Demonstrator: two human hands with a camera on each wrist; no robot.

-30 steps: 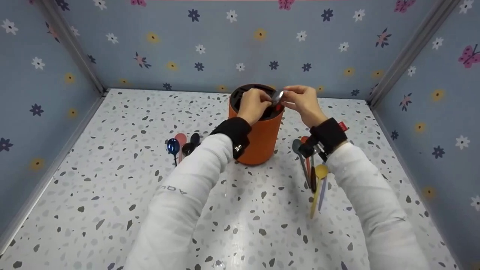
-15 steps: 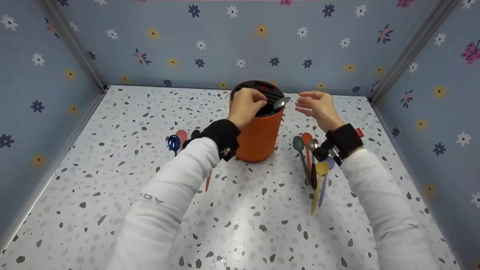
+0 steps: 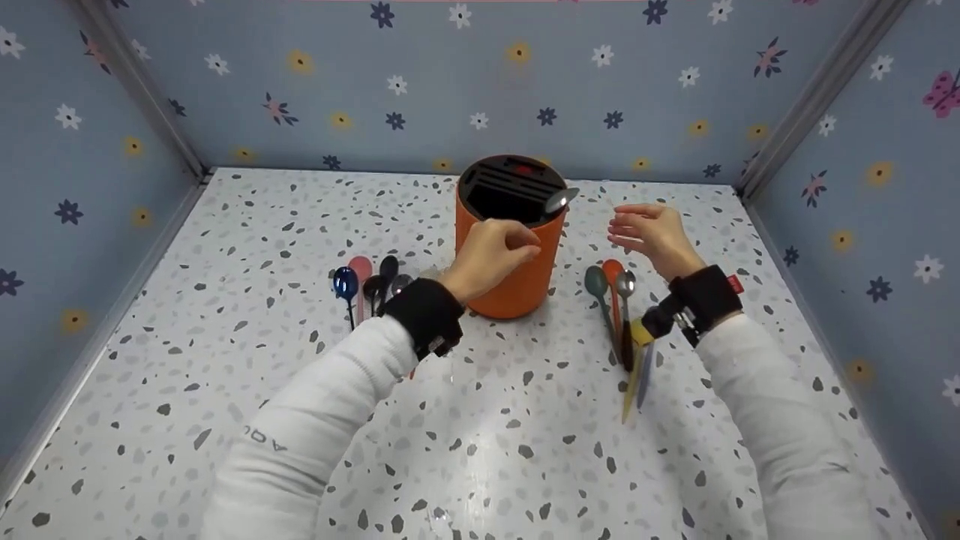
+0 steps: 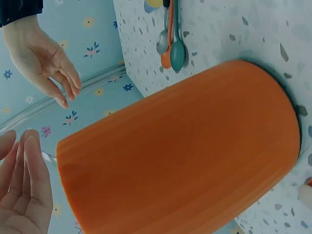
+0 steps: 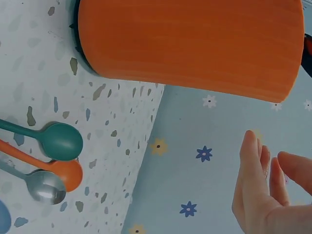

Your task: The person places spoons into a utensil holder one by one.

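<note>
An orange cylindrical utensil holder [image 3: 517, 281] stands upright on the table, its top fitted with a black slotted insert [image 3: 517, 180]. The bowl of a metal spoon [image 3: 559, 201] sticks out over the holder's right rim. Something red shows in a rear slot. My left hand [image 3: 491, 255] is in front of the holder, just below its rim in the head view, fingers loosely bent and holding nothing; the left wrist view shows its relaxed fingers [image 4: 34, 165] beside the orange wall. To the holder's right, my right hand [image 3: 658, 238] hangs in the air, fingers extended, holding nothing.
Right of the holder lie a green spoon [image 3: 596, 281], an orange spoon [image 5: 68, 175], a metal spoon with a dark handle [image 3: 626, 283], a yellow spoon [image 3: 632, 386] and a purple one. Several more, including a blue spoon [image 3: 346, 283], lie left, partly behind my left arm. Flowered panels enclose the table.
Both hands were at the metal spoon over the holder. The right hand let go and moved right; the left withdrew toward me, leaving the spoon at the rim.
</note>
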